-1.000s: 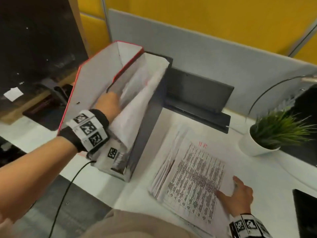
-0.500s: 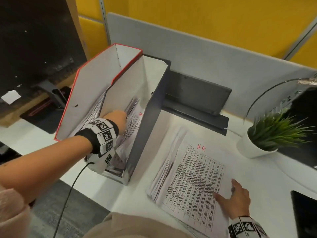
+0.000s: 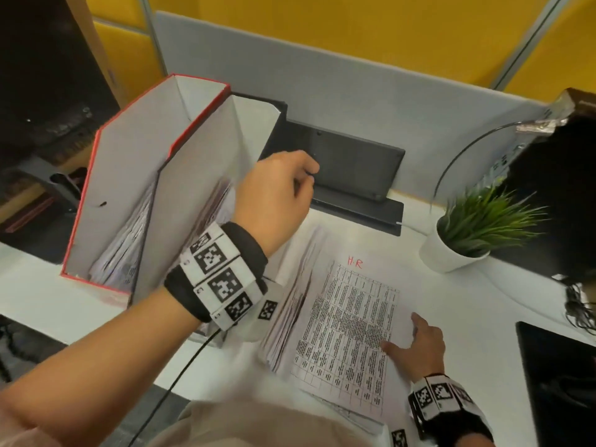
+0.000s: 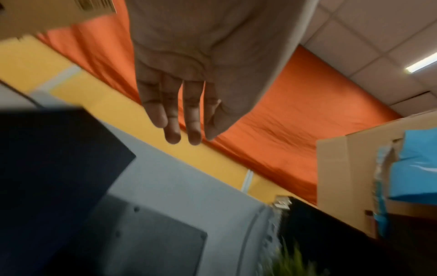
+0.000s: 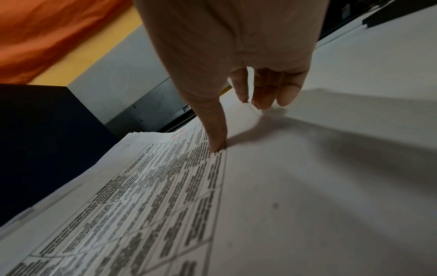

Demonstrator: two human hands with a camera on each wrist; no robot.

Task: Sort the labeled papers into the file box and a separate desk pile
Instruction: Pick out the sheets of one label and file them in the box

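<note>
Hovering left hand [image 3: 277, 191] empty above file box [image 3: 206, 175] rim, right hand [image 3: 416, 346] pressing paper pile [image 3: 342, 321] edge

Dim, warm indoor light; a ceiling strip light [image 4: 421, 64] glows at the upper right of the left wrist view. Motion blur softens lower edges; soft shadows fall rightward in the right wrist view.

Left hand [image 3: 274, 195] raised, right hand [image 3: 416, 346] flat

Office cubicle: partition [image 3: 322, 75], file box [image 3: 206, 175]
</note>
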